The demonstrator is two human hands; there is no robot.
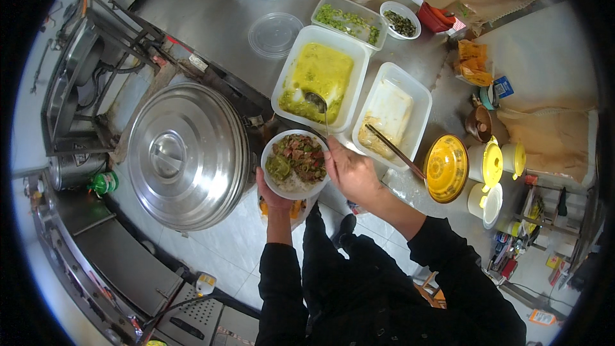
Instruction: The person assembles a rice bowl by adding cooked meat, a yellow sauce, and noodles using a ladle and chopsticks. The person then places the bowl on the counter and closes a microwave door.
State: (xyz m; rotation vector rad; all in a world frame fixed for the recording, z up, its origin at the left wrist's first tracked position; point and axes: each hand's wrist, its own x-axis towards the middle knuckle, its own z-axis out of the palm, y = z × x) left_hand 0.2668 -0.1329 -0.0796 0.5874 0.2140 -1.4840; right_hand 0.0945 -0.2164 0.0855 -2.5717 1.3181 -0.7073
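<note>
My left hand (273,197) is closed round the left side of a white bowl (282,188), held up in front of me. In the bowl lie rice (289,181), chopped brown meat with green pieces (303,154), and a green mound at the left. My right hand (353,173) grips the handle of a metal spoon (316,100). The spoon's head rests in yellow-green sauce (320,67) inside a white rectangular tub (362,57), just beyond the bowl. Part of the spoon's handle is hidden by my fingers.
Right of the sauce tub stands a second white tub (419,99) with creamy residue and chopsticks (396,151). A large lidded steel pot (186,154) is at left. Farther back are a tub of chopped greens (346,22) and a clear lid (275,34). A yellow patterned bowl (446,168) sits at right.
</note>
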